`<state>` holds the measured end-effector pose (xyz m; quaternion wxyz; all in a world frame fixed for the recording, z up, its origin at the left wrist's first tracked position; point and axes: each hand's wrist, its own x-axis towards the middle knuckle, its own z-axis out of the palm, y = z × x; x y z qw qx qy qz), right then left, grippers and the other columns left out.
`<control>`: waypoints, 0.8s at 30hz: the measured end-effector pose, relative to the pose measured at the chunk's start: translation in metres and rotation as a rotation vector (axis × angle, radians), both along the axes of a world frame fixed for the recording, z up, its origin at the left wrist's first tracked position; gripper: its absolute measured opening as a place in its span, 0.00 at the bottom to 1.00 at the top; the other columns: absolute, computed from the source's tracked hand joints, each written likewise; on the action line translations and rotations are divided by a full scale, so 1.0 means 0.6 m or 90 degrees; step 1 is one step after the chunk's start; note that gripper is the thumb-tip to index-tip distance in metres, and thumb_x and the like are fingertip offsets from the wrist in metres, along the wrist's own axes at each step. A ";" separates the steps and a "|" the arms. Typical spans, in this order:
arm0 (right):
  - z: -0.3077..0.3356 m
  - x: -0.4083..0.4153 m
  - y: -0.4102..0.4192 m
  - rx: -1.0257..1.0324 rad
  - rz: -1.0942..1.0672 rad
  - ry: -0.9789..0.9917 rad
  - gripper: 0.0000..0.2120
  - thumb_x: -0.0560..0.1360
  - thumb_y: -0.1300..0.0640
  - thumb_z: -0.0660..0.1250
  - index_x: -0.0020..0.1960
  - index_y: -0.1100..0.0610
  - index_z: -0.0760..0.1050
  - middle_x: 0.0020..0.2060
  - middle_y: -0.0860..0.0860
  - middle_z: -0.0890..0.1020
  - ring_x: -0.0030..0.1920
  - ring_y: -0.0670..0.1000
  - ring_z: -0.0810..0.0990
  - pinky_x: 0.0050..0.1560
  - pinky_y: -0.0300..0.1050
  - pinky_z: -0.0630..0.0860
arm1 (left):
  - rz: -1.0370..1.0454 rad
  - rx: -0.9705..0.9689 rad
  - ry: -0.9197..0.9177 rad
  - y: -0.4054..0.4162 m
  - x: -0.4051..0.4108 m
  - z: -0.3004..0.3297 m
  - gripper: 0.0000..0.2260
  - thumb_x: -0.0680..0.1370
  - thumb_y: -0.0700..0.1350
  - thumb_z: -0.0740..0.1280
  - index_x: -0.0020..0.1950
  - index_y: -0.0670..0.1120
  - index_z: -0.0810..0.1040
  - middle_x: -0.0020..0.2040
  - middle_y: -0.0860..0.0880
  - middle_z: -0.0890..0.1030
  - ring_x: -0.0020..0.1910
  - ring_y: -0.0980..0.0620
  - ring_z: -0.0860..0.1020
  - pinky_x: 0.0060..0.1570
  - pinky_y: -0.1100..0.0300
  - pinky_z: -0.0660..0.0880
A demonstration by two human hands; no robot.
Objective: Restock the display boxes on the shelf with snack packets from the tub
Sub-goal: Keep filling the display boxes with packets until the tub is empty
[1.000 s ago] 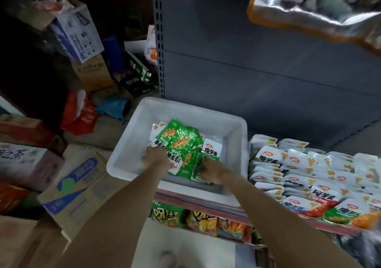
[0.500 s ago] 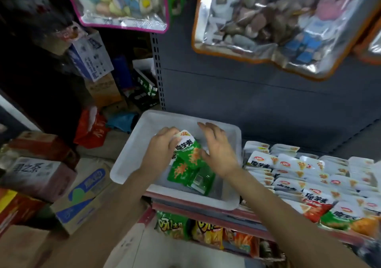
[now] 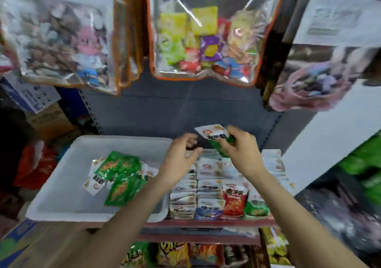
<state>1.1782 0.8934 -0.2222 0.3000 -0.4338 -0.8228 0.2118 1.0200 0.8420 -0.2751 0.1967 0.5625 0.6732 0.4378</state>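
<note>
The white tub (image 3: 61, 203) sits on the shelf at the left and holds a loose pile of green and white snack packets (image 3: 119, 177). To its right stand display boxes (image 3: 216, 187) packed with rows of upright packets. Above the back of those boxes my right hand (image 3: 241, 152) grips a small stack of green and white packets (image 3: 215, 136). My left hand (image 3: 181, 158) hovers just left of that stack with curled fingers; I cannot tell whether it touches the packets.
Large clear hanging bags of sweets (image 3: 204, 36) dangle close above the shelf. A white shelf post or panel (image 3: 329, 144) rises at the right. Cardboard cartons (image 3: 47, 119) crowd the floor at the left. Below the shelf edge (image 3: 206, 224) lies a lower row of snack bags.
Both hands have lifted out of the tub and moved right, carrying a few packets to above the display boxes. The view has tilted upward and blurred.
</note>
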 end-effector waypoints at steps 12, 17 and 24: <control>-0.065 0.248 0.106 -0.185 -0.091 0.236 0.08 0.72 0.68 0.69 0.42 0.56 0.79 0.35 0.48 0.82 0.32 0.35 0.77 0.35 0.30 0.72 | -0.364 -0.323 0.492 0.086 0.232 -0.051 0.51 0.66 0.71 0.67 0.77 0.45 0.50 0.77 0.47 0.55 0.74 0.47 0.53 0.73 0.51 0.54; -0.084 0.269 0.121 -0.293 -0.060 0.363 0.09 0.74 0.68 0.67 0.43 0.55 0.79 0.40 0.54 0.83 0.43 0.53 0.82 0.47 0.50 0.79 | -0.291 -0.260 0.516 0.086 0.248 -0.059 0.33 0.73 0.59 0.68 0.73 0.47 0.62 0.68 0.48 0.67 0.67 0.49 0.62 0.66 0.54 0.60; -0.121 0.254 0.150 -0.350 -0.005 0.195 0.09 0.72 0.67 0.69 0.49 0.56 0.76 0.47 0.57 0.83 0.49 0.59 0.82 0.53 0.60 0.78 | -0.280 -0.219 0.469 0.066 0.247 -0.065 0.22 0.76 0.52 0.65 0.70 0.52 0.68 0.64 0.53 0.73 0.63 0.54 0.64 0.63 0.58 0.57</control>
